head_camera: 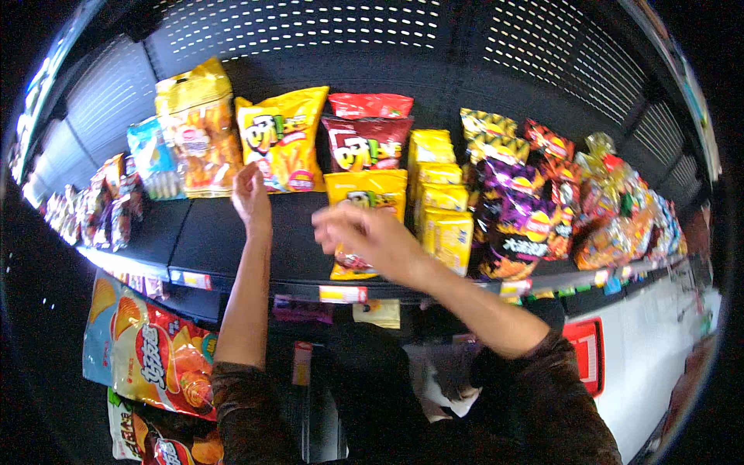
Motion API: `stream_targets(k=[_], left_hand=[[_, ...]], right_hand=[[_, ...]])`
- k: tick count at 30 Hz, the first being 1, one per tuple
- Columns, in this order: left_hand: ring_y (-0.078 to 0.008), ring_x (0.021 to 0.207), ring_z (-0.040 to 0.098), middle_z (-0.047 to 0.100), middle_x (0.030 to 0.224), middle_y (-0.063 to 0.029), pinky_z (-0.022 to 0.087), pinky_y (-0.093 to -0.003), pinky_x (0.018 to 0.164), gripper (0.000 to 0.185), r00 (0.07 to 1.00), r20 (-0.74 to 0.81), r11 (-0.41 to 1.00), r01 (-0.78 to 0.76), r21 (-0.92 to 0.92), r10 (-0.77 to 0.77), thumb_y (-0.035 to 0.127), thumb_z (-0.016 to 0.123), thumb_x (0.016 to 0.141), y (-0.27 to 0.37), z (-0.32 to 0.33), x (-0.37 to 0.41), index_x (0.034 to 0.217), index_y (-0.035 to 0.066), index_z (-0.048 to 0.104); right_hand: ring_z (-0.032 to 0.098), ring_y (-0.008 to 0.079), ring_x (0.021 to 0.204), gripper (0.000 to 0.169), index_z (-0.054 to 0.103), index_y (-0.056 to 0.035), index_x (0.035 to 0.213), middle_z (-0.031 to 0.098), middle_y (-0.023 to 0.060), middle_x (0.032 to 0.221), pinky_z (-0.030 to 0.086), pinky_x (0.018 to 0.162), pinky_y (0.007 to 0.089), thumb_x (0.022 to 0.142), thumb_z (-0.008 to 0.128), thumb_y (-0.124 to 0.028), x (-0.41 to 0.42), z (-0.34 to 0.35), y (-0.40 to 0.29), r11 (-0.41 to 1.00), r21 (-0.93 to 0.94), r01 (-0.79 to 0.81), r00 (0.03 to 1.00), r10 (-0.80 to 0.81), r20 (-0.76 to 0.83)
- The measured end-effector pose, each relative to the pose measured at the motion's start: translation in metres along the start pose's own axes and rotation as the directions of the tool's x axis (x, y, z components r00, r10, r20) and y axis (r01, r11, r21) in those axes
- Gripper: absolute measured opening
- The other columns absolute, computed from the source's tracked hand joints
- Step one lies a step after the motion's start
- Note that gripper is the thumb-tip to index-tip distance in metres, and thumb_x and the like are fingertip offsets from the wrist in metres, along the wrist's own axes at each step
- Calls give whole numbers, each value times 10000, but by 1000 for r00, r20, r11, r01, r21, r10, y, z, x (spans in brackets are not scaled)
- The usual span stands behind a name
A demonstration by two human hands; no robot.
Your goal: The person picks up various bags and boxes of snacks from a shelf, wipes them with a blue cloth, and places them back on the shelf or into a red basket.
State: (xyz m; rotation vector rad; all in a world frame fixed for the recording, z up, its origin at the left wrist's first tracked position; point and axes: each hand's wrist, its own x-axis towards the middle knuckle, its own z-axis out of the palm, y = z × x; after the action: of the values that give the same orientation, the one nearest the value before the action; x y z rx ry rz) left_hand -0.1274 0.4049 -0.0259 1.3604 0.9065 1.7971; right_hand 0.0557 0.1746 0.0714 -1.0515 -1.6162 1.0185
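A yellow snack bag stands at the back of a black shelf. My left hand is at its lower left corner, fingers curled; whether they touch the bag I cannot tell. My right hand, blurred, hovers with loosely bent fingers before another yellow snack bag at the shelf front and partly hides it. No object shows in the right hand. Behind that bag stand a dark red snack bag and a bright red bag.
Left of the yellow bag stands a large clear-front snack bag, beside a blue bag. Yellow packets and purple-black chip bags line the right. Price tags run along the shelf edge. Larger chip bags are lower left; a red basket is lower right.
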Motion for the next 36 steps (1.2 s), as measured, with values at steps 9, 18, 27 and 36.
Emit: stream_targets(k=[9,18,27,36], left_hand=[[-138,986,645,676,1119,-69,483,-264,805,271,924,370,992,-54,-116,93,226,577,1008,157,106,-149,1194,35,632],[-142,736,661,679,960,-101,515,-255,691,173,575,806,988,-133,-79,142,51,576,972,194,146,-301,1127,-4,628],[-123,733,632,681,927,-106,510,-258,703,179,324,946,999,-38,25,-11,86,566,990,194,165,-378,1127,-14,623],[-124,744,658,688,864,-87,521,-254,688,161,279,955,993,78,84,-103,88,577,986,202,183,-426,1095,-7,648]], right_hand=[[622,78,676,266,637,-39,1210,674,45,820,522,620,225,1054,469,-174,-264,-55,-23,971,73,-228,823,232,-518],[592,92,681,291,648,-77,1188,661,25,851,491,609,233,1032,523,-290,-529,-139,39,908,275,-315,57,307,-950],[634,232,979,558,447,-57,1413,592,164,1179,548,789,325,907,680,-98,-649,-79,156,807,213,-551,265,411,-872],[612,346,1111,410,632,-60,1240,645,207,1208,487,966,407,863,729,-189,-633,-86,221,475,31,-880,163,363,-917]])
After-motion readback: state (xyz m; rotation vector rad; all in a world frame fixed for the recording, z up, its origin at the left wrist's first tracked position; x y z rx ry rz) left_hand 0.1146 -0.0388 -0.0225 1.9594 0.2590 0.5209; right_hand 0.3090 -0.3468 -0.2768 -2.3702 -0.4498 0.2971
